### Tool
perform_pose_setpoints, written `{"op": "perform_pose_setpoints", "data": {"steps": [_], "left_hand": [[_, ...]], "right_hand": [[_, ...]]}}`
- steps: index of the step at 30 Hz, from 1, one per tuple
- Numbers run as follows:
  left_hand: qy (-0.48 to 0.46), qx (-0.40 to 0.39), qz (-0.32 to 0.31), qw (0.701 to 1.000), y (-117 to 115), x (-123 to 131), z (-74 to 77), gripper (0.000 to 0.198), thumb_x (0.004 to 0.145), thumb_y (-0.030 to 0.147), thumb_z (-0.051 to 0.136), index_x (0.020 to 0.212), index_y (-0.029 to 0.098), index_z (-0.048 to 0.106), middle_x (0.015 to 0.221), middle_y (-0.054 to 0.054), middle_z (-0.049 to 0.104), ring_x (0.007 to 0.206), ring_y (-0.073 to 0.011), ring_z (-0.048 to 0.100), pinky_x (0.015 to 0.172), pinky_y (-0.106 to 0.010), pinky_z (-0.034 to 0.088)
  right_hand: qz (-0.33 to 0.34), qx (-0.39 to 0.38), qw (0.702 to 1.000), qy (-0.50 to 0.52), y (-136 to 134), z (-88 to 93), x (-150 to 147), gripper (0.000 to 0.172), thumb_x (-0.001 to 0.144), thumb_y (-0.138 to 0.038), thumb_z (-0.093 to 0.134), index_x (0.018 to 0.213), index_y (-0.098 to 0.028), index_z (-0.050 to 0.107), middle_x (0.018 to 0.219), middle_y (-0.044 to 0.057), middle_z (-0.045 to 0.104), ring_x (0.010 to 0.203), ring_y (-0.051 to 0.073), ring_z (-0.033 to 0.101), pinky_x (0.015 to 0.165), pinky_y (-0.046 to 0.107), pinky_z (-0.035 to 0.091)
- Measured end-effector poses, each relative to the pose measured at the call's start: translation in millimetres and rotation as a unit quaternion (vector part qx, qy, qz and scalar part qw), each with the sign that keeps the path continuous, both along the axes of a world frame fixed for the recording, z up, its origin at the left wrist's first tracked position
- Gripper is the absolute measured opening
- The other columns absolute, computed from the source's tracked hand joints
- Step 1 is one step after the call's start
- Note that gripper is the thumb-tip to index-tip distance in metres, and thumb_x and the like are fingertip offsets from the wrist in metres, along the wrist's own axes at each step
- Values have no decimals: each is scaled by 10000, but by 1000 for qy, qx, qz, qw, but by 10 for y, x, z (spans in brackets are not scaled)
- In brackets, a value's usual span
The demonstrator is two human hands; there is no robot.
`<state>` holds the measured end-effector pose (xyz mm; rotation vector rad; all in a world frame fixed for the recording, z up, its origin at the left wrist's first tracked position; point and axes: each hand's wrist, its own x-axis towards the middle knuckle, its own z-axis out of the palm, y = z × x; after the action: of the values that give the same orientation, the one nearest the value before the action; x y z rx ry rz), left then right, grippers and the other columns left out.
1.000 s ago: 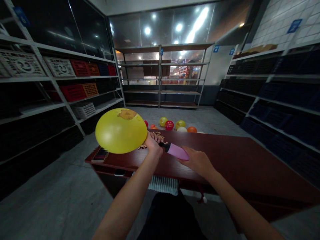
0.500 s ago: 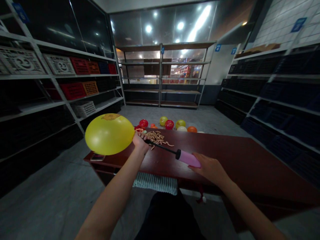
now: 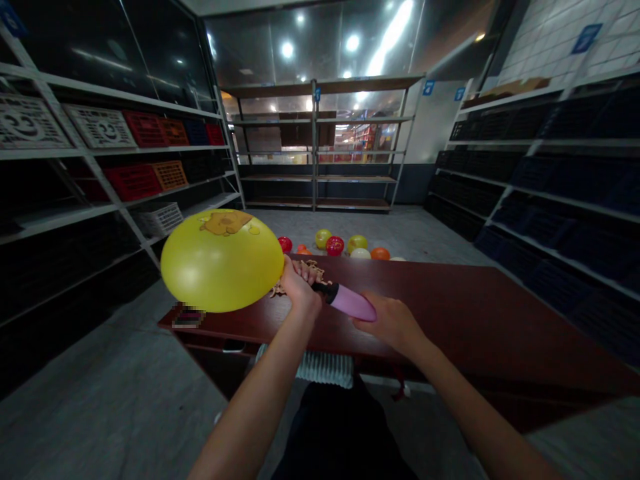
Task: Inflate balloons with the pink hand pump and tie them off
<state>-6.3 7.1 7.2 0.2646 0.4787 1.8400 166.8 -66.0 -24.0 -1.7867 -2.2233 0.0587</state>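
A large yellow balloon (image 3: 220, 267) with a brown cartoon print swells out to the left of my left hand (image 3: 301, 283). That hand is closed around the balloon's neck and the front end of a hand pump. My right hand (image 3: 393, 320) grips the pump's pink barrel (image 3: 353, 303), pushed up close to the left hand, so little of the black rod shows. Beneath the hands, on the dark red table (image 3: 440, 293), lies a pile of tan, string-like pieces (image 3: 313, 270), partly hidden by my left hand.
Beyond the table's far edge are several balloons, among them a red one (image 3: 335, 246) and an orange one (image 3: 380, 254). A blurred dark item (image 3: 189, 315) lies at the table's left corner. A ribbed pale-blue cloth (image 3: 325, 369) sits under the front edge. Shelves with crates (image 3: 100, 127) line the sides.
The pink barrel has slid toward my left hand, covering the long rod that showed before. The balloon has grown larger. Both hands are now closer together, and the view has shifted slightly.
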Motion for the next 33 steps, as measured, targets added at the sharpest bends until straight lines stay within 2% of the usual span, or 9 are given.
{"op": "perform_pose_setpoints", "data": {"steps": [5,11,14,20,23,29,33], "left_hand": [[9,-44,-24,999,-37,48,-149,456,979,346,448,589,197,263,453,70,209,360,-69,192,399,-250,206],[17,-77,-37,996,138,-111,-320,380,896,201,495,623,204,229,483,77,200,367,-64,187,418,-249,202],[8,-93,-40,995,223,-243,-345,383,915,234,481,623,203,235,479,78,204,365,-61,195,417,-236,211],[-15,-118,-21,993,340,-600,-274,379,959,242,406,616,197,250,460,83,204,338,-58,223,407,-218,240],[-12,-118,-17,993,363,-697,-219,377,957,223,385,605,198,251,447,81,215,323,-60,227,400,-221,237],[-16,-95,32,995,310,-652,-69,382,958,217,392,607,194,245,453,87,213,322,-48,220,400,-214,232],[2,-48,46,998,251,-556,62,433,989,306,404,610,194,224,464,81,212,340,-52,209,409,-224,228]], "right_hand": [[16,6,999,-30,-43,-59,-45,463,869,-572,532,1140,-203,596,1045,119,736,896,286,704,690,316,446],[25,36,998,-55,-43,-243,65,465,898,-571,504,1188,-213,570,1143,120,711,932,277,702,727,324,487],[36,42,996,-67,-28,-292,190,487,904,-550,511,1230,-191,559,1157,136,704,976,283,694,782,343,502],[41,75,990,-108,-28,-373,496,498,904,-525,530,1235,-156,578,1159,174,688,987,293,688,825,366,507],[44,76,990,-106,-31,-383,540,509,911,-533,518,1249,-156,568,1178,177,679,1013,290,677,846,370,502],[17,21,998,-53,-34,-237,398,471,901,-550,517,1203,-195,587,1128,115,708,951,276,695,785,344,487],[-4,-7,1000,-1,-34,-139,291,428,873,-534,552,1159,-221,611,1078,83,723,922,266,697,765,332,464]]}}
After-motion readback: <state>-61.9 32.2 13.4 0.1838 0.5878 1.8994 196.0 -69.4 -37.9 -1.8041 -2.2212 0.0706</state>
